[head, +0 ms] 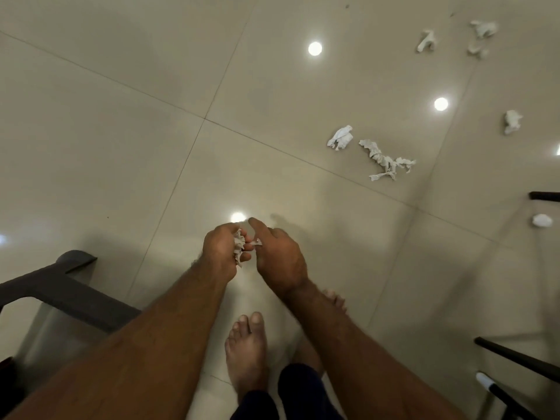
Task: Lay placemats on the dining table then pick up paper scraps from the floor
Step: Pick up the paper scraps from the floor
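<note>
Floor: glossy beige tiles (121, 116) in big squares with thin joints; three round lamp glints (315, 48) shine on it.
Grey chair frame: one (69, 286), at eight o'clock from the hands.
Dark metal frame: one (515, 356), at four o'clock, cut off by the picture's edge.
Feet: two, bare; one foot (247, 353) is in plain sight at six o'clock, the other foot (335, 298) is half hidden behind the right forearm.
Left hand: (219, 253) fingers curled tight round a wad of paper (239, 245), held above the floor.
Right hand: (280, 259) just beside the left one; thumb and a finger pinch a small scrap (257, 242) against the wad, while the forefinger points out straight.
Scraps left on the floor: seven by my count, all between one and three o'clock, well apart from the hands.
Nearest pair: a long torn strip (386, 160) and a crumpled piece (340, 137) just beside it.
Right edge: a white ball (542, 220) near the dark frame, and a folded bit (512, 121) above it.
Farthest three: a twisted bit (425, 40), a larger crumple (484, 28) and a tiny shred (477, 50) close under it.
</note>
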`<state>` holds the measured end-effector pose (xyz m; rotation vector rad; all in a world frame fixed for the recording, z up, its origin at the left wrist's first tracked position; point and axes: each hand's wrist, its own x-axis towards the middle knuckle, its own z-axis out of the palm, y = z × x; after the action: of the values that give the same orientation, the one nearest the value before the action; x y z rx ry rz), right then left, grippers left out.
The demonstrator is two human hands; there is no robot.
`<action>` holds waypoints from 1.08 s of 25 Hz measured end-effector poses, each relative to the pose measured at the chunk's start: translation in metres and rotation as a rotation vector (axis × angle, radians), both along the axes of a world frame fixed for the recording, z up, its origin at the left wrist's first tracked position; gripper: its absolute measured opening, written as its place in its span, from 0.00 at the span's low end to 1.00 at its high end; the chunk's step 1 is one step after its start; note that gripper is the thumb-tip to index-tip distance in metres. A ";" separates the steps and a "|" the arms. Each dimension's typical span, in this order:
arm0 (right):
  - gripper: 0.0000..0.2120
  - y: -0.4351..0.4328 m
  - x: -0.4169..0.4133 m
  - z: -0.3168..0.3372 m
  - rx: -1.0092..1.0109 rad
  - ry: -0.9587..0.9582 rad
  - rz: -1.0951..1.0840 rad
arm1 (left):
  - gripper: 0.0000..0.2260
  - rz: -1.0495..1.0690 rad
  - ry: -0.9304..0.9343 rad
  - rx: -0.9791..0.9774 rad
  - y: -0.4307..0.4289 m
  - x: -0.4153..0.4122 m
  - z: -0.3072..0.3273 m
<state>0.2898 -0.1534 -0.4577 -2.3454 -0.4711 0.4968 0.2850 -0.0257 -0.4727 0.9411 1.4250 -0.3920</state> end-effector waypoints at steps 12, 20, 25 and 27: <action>0.29 -0.062 0.093 0.109 0.018 0.201 -0.342 | 0.17 0.190 -0.222 -0.442 -0.095 0.091 0.083; 0.24 -0.086 0.128 0.119 0.148 0.202 -0.428 | 0.13 0.111 -0.190 -0.534 -0.121 0.136 0.098; 0.25 -0.099 0.151 0.116 0.210 0.308 -0.547 | 0.18 0.114 -0.251 -0.571 -0.124 0.159 0.076; 0.28 -0.100 0.158 0.108 0.229 0.310 -0.591 | 0.14 0.101 -0.245 -0.595 -0.125 0.174 0.068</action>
<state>0.4475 -0.2529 -0.3501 -2.0068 0.2930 0.4752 0.4588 -0.1512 -0.4047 0.4133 1.0370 -0.5639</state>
